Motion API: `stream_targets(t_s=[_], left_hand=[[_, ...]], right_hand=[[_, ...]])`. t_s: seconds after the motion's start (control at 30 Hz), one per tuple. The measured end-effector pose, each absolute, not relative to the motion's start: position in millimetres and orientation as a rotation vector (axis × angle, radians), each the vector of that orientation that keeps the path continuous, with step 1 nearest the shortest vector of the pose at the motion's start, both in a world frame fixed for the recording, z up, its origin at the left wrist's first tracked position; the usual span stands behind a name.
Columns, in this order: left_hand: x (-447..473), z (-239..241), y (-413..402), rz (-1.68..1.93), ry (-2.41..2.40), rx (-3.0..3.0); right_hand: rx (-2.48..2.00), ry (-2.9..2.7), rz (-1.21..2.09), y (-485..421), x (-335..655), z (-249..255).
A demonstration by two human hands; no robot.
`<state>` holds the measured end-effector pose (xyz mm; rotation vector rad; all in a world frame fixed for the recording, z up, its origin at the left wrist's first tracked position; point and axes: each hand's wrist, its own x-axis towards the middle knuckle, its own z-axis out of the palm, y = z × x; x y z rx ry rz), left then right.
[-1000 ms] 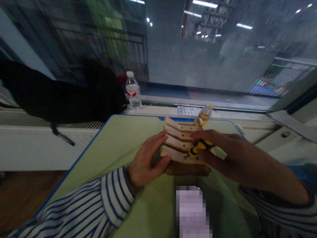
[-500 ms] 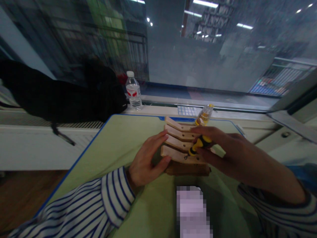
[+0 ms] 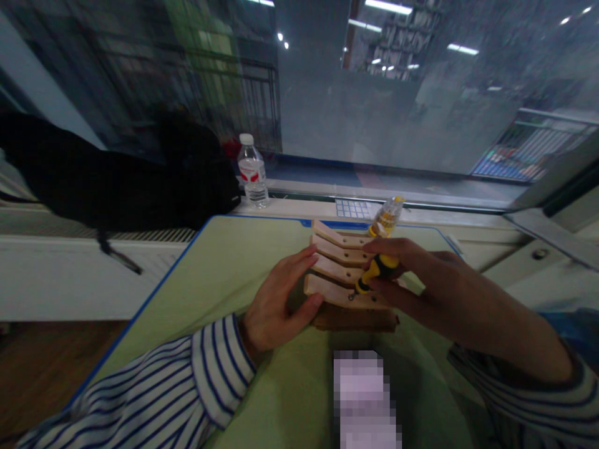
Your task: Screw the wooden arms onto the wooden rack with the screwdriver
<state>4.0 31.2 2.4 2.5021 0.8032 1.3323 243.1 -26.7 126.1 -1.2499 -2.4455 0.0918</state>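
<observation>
Toward the far side of the pale green tabletop (image 3: 201,293), a little right of the middle of the scene, lies a wooden rack (image 3: 331,267). Four light, bent slats run across it one behind another, from near to far, with small round holes showing in them; a darker brown strip of wood (image 3: 354,319) shows below the nearest slat.

At the left ends of the slats is the left hand (image 3: 281,305), its thumb on the nearest slat and its fingertips on slats farther back, so that it holds the rack between them. The right hand (image 3: 430,287) comes in from the right, thumb and fingers pinched around a yellow and black screwdriver (image 3: 375,273). This tool slants down to the left, its tip at the left hole of the nearest slat, where a bit of metal shows. Both sleeves (image 3: 222,362) are striped.

Near the viewer lies a flat thing (image 3: 365,399), blurred into pale purple blocks. Just beyond the rack, to the right, a clear container (image 3: 387,216) with yellow parts leans over. Farther off, on the windowsill (image 3: 299,207), are a card (image 3: 352,208) with a blue grid and, to the left, an upright water bottle (image 3: 253,176) beside a black heap (image 3: 126,187), too dark to make out.
</observation>
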Motion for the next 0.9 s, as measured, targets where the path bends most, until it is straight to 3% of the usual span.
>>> stream_targets(t_s=[0.9], left_hand=[[4.4,1.2,30.6,1.348,0.793,2.494]], right_hand=[[-1.223,-2.449,0.067,-27.7,242.3,129.1]])
